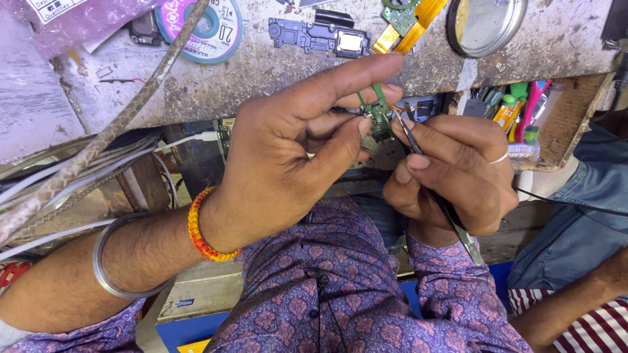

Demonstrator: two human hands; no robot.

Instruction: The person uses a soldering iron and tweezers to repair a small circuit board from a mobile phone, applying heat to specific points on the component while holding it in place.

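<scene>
Worn, stained workbench (261, 82) fills the background; a grey phone part (320, 36), a solder-wick spool (209, 29) and a round tin (487, 23) lie near its front edge. Left hand (294, 150) pinches a small green circuit board (378, 117) between thumb and fingers, held in the air just off that edge. Right hand (451, 176) is closed on tweezers (432, 189), tips touching the board. Risk, as judged: tips may slip and scratch the board, since nothing braces it.
</scene>
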